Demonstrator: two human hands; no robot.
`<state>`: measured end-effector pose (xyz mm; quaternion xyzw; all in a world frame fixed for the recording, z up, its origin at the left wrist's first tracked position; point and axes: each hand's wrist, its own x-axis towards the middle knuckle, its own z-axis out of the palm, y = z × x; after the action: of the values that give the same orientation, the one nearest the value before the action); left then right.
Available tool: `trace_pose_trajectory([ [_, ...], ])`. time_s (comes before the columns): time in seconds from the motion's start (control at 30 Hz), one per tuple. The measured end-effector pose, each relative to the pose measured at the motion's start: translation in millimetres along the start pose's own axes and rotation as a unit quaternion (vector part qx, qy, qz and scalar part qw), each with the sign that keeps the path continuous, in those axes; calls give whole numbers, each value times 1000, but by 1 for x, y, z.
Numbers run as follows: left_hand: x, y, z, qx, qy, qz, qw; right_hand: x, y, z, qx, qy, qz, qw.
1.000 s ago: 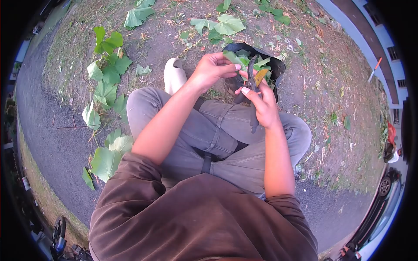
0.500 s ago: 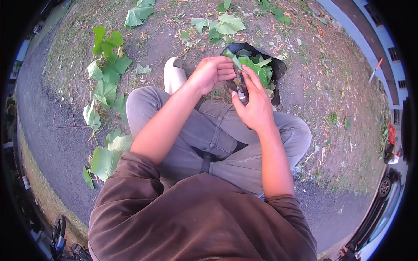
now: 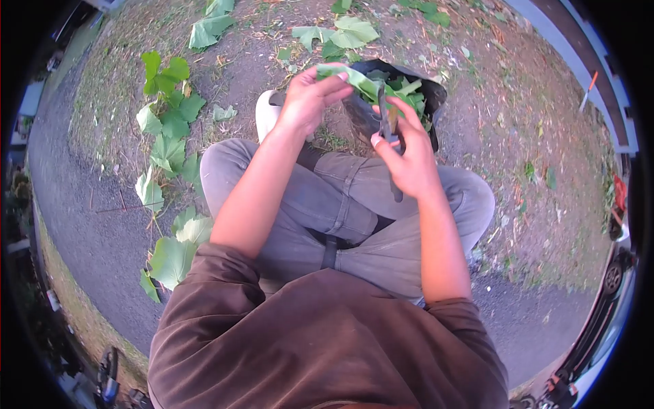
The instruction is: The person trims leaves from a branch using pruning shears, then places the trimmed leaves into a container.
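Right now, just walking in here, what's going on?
A person sits cross-legged outdoors. The left hand pinches a green leaf, and the right hand holds pruning shears, blades up by the leaf's near end; whether they touch it is hard to tell. Just beyond, a black bag stands open with leaf pieces inside. More broad lobed leaves lie on the ground to the left.

Leaves (image 3: 167,153) and a black bag (image 3: 434,97) on patchy, grassy ground (image 3: 490,102)
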<state>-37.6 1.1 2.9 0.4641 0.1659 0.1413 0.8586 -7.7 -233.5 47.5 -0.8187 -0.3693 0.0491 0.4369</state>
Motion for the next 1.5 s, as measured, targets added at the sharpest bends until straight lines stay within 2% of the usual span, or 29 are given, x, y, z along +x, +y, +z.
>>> trace_pose_trajectory([
  [0.07,1,-1,-5,-2,2,-1,1000,1,7,-2,174,-68,78,979],
  [0.13,4,-8,-7,-21,-9,12,1000,1,14,9,222,-89,73,968],
  [0.2,5,-15,-5,37,-16,2,999,-6,27,30,147,-14,41,988],
  [0.27,4,-22,-4,68,-21,2,997,-3,33,32,129,-25,18,991],
  [0.3,2,-31,8,75,-34,-21,996,-12,34,19,131,-11,41,990],
  [0.4,5,-24,3,115,-9,48,992,-4,28,24,78,2,30,996],
  [0.47,5,-25,5,170,-5,81,982,-8,35,40,122,118,-49,984],
  [0.6,-6,-23,13,178,-24,70,981,-6,19,25,78,38,-42,995],
  [0.73,-11,-19,17,216,-74,63,972,-8,17,29,47,44,-51,997],
  [0.8,-8,-19,13,199,-94,62,973,-9,16,25,30,49,-54,997],
  [0.87,-5,-13,9,51,-126,-1,991,-8,16,24,-2,41,-53,998],
  [0.97,-11,-5,14,97,-150,-11,984,-8,16,25,-24,26,-36,999],
  [1.1,-6,-6,8,88,-149,-27,985,-7,16,22,-15,6,-42,999],
  [1.2,-7,-7,13,89,-124,-33,988,-4,20,22,22,43,-65,997],
  [1.27,-6,-8,14,76,-89,-21,993,-2,24,22,165,45,14,985],
  [1.3,-6,-8,14,75,-88,-18,993,0,31,24,281,9,85,956],
  [1.33,-7,-5,15,65,-62,-4,996,1,31,24,281,8,82,956],
  [1.4,-6,-3,13,55,-37,13,998,0,29,24,481,-9,182,858],
  [1.47,-3,-3,8,31,-27,30,999,-2,32,31,479,-56,214,850],
  [1.5,-2,-5,9,29,-28,31,999,-4,38,40,453,-63,204,865],
])
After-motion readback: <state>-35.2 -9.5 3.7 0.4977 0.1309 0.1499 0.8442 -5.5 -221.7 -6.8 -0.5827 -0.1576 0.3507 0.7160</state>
